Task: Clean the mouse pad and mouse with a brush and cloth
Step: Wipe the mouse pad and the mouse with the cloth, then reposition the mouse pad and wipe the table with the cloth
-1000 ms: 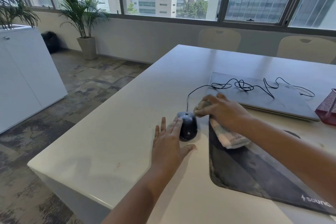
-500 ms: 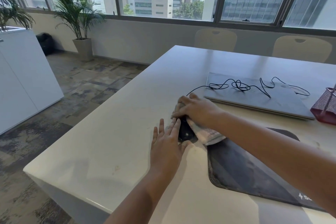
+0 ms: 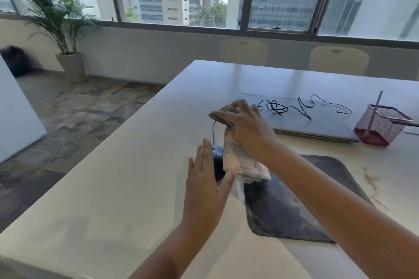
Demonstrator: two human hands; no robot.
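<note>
The right hand [image 3: 243,125] is raised above the pale, smooth worktop [image 3: 127,188] with its fingers curled round the upper end of a crumpled, light-coloured woven cloth [image 3: 240,158], gripping it so that the rest of the fabric hangs down beneath the palm and wrist. The cloth's lower folds reach the near left corner of the dark, rounded-cornered fabric mouse pad [image 3: 294,210], which lies flat on the worktop under the right forearm. Just to the left of the hanging cloth, and directly beyond the fingertips of the left hand [image 3: 205,179], sits the small black corded mouse [image 3: 217,161], mostly hidden between cloth and fingers; it stands on the bare worktop beside the pad's left edge, not on the pad. The left hand is released, its fingers straight and held together, edge-on and close against the mouse's left side; whether they actually touch it cannot be told. The mouse's thin black cable [image 3: 283,107] runs up from the mouse behind the right hand and lies in loose loops on the closed grey laptop [image 3: 317,122] beyond that hand. Further to the right of the right hand stands a red wire-mesh holder [image 3: 381,127] with a thin stick [image 3: 375,108] leaning in it.
</note>
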